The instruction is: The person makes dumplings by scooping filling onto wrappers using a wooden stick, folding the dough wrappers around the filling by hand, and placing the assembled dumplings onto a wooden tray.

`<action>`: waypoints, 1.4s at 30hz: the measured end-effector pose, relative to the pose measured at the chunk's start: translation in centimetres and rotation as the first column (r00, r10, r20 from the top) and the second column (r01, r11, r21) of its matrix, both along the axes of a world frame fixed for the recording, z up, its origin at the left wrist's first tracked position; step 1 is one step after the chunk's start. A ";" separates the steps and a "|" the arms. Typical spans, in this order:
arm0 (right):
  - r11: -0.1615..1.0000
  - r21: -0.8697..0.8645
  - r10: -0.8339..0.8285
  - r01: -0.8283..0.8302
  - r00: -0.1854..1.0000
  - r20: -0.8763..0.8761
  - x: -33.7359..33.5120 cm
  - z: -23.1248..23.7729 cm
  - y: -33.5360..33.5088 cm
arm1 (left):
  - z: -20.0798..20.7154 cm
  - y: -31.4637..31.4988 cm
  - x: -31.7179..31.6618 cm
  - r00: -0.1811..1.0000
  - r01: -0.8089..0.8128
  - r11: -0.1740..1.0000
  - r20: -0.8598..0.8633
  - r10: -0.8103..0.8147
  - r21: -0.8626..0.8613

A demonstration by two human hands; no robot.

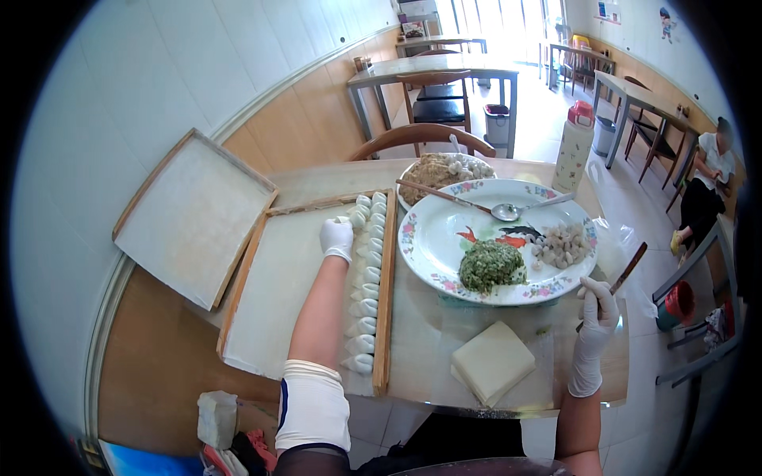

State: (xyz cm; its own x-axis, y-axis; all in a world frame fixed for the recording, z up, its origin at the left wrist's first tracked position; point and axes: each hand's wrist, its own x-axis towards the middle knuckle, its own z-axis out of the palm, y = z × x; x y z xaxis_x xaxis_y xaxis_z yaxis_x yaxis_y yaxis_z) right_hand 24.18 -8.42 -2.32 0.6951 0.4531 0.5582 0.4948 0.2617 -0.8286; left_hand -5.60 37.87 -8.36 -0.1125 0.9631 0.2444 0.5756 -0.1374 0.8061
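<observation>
My left hand (336,238), in a white glove, reaches into a wood-rimmed tray (278,285). Its fingers are closed around what looks like a pale wonton, mostly hidden by the glove. Beside it, folded wontons (363,324) line the tray's right side in two columns. My right hand (595,325), also gloved, grips a slim brown-handled stick (629,268) slanting up to the right. Left of that hand lies a stack of square wrappers (494,363). Beyond it, a large flowered plate (425,258) bears chopped green filling (490,266) and shelled shrimp (562,246).
A spoon (508,212) and a brown stick (444,195) rest across the plate. Behind is a bowl of minced filling (429,176). A bottle (575,147) stands at the back right. Another wooden tray (194,218) leans at left. A person (709,170) sits far right.
</observation>
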 end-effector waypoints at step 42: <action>0.991 -0.092 -0.073 0.101 0.962 0.263 -0.9 4.6 -4.2 | 6.3 -36.2 6.3 0.493 0.863 0.497 0.363 -0.791 -0.089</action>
